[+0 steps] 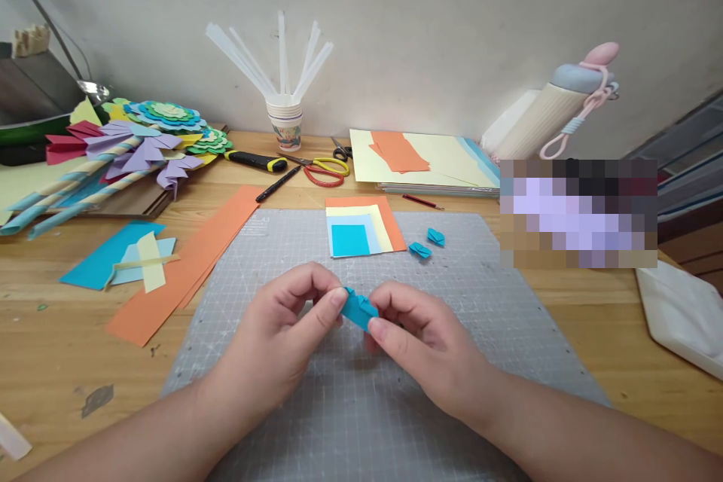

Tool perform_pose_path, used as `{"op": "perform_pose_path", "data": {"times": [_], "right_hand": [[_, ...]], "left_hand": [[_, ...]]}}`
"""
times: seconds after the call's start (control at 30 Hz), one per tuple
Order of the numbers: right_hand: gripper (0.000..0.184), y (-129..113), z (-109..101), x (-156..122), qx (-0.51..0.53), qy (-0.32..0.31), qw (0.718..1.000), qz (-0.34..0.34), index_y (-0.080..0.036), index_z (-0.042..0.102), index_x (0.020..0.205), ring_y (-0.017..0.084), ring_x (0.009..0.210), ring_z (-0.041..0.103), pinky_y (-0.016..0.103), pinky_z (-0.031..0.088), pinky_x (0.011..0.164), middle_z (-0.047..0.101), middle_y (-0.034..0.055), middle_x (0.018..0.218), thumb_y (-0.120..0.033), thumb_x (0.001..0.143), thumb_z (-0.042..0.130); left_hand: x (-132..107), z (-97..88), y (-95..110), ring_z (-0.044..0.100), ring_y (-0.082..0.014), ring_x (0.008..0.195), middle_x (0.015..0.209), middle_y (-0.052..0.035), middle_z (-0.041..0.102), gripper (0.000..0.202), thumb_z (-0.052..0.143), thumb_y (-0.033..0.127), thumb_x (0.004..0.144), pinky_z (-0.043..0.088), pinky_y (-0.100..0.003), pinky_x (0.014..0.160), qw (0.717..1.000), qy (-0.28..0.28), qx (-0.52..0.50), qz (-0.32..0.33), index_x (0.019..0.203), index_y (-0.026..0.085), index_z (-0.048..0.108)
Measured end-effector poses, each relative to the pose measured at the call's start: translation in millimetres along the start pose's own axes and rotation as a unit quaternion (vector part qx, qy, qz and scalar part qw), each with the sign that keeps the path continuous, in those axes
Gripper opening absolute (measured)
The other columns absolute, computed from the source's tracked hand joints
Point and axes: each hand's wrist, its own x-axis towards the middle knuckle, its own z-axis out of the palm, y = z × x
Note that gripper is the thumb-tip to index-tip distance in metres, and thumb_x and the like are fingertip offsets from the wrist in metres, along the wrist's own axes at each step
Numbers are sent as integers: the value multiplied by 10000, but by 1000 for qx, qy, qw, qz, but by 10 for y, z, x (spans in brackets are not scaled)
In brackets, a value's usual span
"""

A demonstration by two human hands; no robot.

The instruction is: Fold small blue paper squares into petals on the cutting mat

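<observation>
Between my two hands is a small folded blue paper piece (pixel 358 309), held over the grey cutting mat (pixel 271 399). My left hand (pixel 294 316) pinches its left end between thumb and fingers. At its other end, my right hand (pixel 421 331) grips the paper the same way. Just beyond lie two small folded blue pieces, one nearer (pixel 419 250) and one farther (pixel 435 237). A stack of square papers in orange, yellow, light blue and blue (pixel 349 239) lies on the mat, largest at the bottom.
Orange strips (pixel 186 263) and blue paper (pixel 107 256) lie left. Behind are scissors (pixel 324 169), a cutter (pixel 256 161), a pen (pixel 278 184), a paper cup of white strips (pixel 285 124), a pencil (pixel 422 202) and paper sheets (pixel 446 154). Paper flowers (pixel 141 143) lie far left, a white tray (pixel 683 316) right.
</observation>
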Motion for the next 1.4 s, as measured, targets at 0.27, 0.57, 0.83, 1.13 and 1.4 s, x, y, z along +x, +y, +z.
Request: {"op": "perform_pose_path", "data": {"times": [0.27, 0.57, 0.83, 1.13, 1.4], "right_hand": [[136, 16, -3, -5, -2, 58, 998, -14, -204, 541, 784, 119, 660, 501, 243, 394, 603, 523, -26, 701, -260, 903, 506], [116, 30, 21, 8, -105, 45, 992, -49, -202, 535, 748, 108, 606, 440, 237, 364, 553, 481, -41, 658, -178, 859, 511], [77, 14, 34, -14, -131, 52, 989, -48, -209, 538, 764, 116, 624, 480, 232, 368, 520, 513, -31, 683, -161, 824, 528], [93, 13, 42, -19, -152, 59, 985, -63, -216, 534, 755, 126, 634, 496, 251, 393, 557, 535, -25, 683, -162, 831, 537], [93, 34, 27, -47, -160, 31, 979, -118, -207, 538, 792, 129, 670, 491, 272, 400, 637, 535, -15, 725, -184, 880, 517]], "left_hand": [[-11, 7, -16, 507, -164, 751, 765, 6, 546, 116, 501, 239, 841, 401, -292, 698, 997, -53, 60, -4, 732, 207, 522], [-17, 60, 37, 512, -162, 731, 736, 10, 553, 81, 516, 223, 799, 425, -296, 693, 994, -60, 94, -7, 721, 206, 532], [-28, 51, 9, 525, -153, 708, 735, 15, 567, 85, 500, 191, 804, 424, -282, 652, 988, -64, 143, 18, 725, 208, 526], [-37, 64, 12, 530, -151, 711, 728, 18, 571, 76, 511, 182, 800, 432, -273, 660, 987, -63, 146, 26, 729, 209, 523], [-25, 69, -13, 512, -139, 680, 697, 29, 549, 91, 516, 152, 767, 420, -259, 638, 985, -48, 165, 20, 698, 208, 500]]}}
